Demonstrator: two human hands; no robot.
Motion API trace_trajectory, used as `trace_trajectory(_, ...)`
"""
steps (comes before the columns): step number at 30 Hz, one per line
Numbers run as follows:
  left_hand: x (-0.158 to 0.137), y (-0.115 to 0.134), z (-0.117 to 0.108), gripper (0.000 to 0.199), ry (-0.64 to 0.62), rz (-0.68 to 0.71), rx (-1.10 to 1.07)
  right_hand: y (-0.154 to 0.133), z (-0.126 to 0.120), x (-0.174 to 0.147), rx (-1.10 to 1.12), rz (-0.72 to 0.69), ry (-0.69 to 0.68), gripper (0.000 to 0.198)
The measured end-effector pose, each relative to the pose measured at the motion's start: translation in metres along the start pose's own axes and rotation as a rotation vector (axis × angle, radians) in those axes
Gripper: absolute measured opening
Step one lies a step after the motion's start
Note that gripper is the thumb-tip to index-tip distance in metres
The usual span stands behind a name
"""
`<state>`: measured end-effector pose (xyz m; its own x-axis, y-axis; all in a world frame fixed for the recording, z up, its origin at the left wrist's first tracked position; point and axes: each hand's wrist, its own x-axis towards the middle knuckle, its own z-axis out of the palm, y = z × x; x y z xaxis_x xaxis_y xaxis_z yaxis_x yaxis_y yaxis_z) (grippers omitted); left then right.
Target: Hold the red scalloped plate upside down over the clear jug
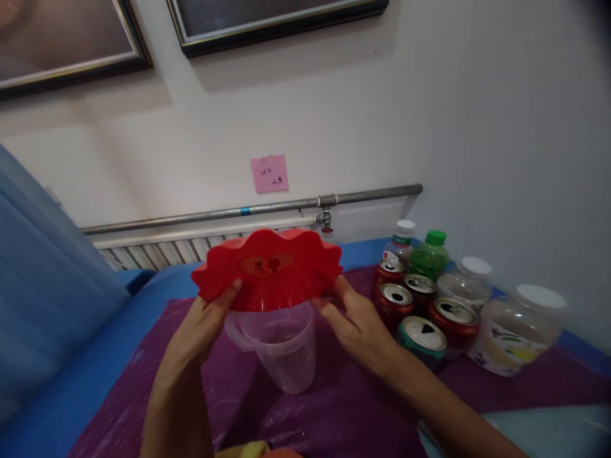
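Both hands hold a red plastic plate [286,289] with a wavy rim, tilted so that its inside and a sticker in its middle face me. Pinched at its left edge is my left hand [210,318], thumb over the near rim. My right hand [351,318] grips the opposite side near the rim, its fingertips partly hidden. Below and behind the plate stands a clear plastic jug [289,362] with a handle on its left; the plate hides part of its top.
Several opened drink cans [396,296] stand at the right, with a green-capped bottle [429,257] and white-lidded clear jars [515,334] around them. A purple plastic sheet [353,407] covers the blue table. Something yellow [243,450] shows at the bottom edge. A radiator pipe [286,207] runs along the wall.
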<state>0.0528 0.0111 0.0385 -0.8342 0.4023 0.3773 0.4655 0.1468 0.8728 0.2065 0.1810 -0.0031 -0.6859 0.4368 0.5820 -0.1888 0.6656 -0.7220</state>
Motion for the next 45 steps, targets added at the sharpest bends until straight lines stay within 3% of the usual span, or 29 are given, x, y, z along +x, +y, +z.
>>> trace_trajectory(4, 0.001, -0.01, -0.002, 0.048, -0.109, -0.032, -0.033, 0.002, 0.007, -0.003, -0.008, 0.045, 0.005, 0.032)
trace_trajectory(8, 0.002, -0.016, -0.006, 0.047, -0.212, 0.033, 0.019, 0.005, 0.009, -0.004, -0.026, 0.044, 0.043, 0.022)
trace_trajectory(16, 0.006, -0.02, -0.008, 0.044, -0.214, 0.098, 0.174, 0.006, 0.014, -0.006, 0.023, 0.056, 0.053, 0.028)
trace_trajectory(22, 0.003, -0.017, -0.007, 0.05, -0.219, 0.108, 0.155, 0.005, 0.016, -0.007, 0.055, 0.062, 0.055, 0.031)
trace_trajectory(33, 0.003, -0.019, -0.005, 0.04, -0.186, 0.039, 0.157, 0.006, 0.014, -0.008, 0.029, 0.034, 0.02, 0.03)
trace_trajectory(45, 0.005, -0.015, -0.002, 0.038, -0.159, 0.082, 0.164, 0.001, 0.013, -0.006, 0.081, 0.052, 0.019, 0.031)
